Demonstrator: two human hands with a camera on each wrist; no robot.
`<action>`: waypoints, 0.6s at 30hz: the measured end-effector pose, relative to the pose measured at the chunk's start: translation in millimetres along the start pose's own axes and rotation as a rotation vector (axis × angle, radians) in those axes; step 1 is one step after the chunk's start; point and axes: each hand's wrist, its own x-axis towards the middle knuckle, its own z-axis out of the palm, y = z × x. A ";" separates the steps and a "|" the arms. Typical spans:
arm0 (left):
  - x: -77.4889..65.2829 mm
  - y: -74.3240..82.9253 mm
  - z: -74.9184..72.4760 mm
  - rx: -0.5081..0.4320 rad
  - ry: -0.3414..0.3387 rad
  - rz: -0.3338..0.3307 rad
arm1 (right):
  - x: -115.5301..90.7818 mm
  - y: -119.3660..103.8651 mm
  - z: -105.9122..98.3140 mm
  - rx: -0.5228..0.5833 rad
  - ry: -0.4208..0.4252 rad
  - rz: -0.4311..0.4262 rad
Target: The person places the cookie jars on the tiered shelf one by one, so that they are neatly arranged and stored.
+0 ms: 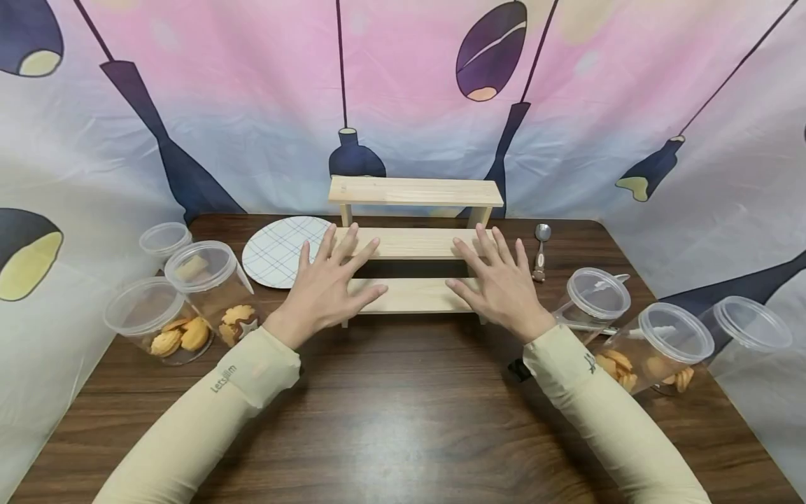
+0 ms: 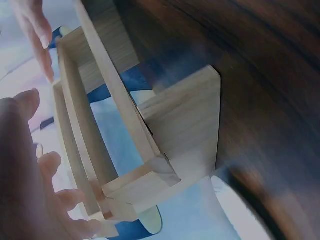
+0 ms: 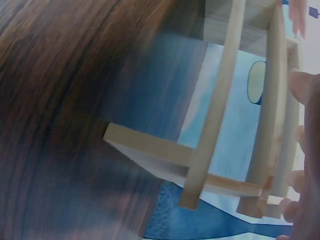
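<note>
A three-step wooden shelf (image 1: 412, 243) stands toward the back of the brown table. Over its left end my left hand (image 1: 327, 283) is spread, palm down, fingers straight and apart. My right hand (image 1: 504, 285) mirrors it at the right end, thumb pointing inward above the lowest step. Neither hand grips anything. In the left wrist view the shelf's side panel (image 2: 187, 120) shows, with the left fingertips (image 2: 70, 199) near the upper steps. The right wrist view shows the lowest step (image 3: 215, 120) from the other side.
A white checked plate (image 1: 277, 255) lies left of the shelf, a spoon (image 1: 541, 252) right of it. Clear lidded jars with cookies, such as one jar (image 1: 208, 269), stand at left; more jars (image 1: 674, 336) stand at right. A patterned cloth (image 1: 403, 91) hangs behind.
</note>
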 end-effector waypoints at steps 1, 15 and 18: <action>0.3 -0.9 0.8 -0.024 0.002 -0.014 | -0.3 -0.7 -1.4 0.000 0.007 -0.002; 16.4 -19.6 23.0 -0.382 0.211 -0.204 | -34.2 -9.0 -60.7 0.007 0.165 -0.018; 19.2 -24.2 26.4 -0.453 0.225 -0.204 | -48.6 -4.4 -74.6 0.000 0.204 -0.011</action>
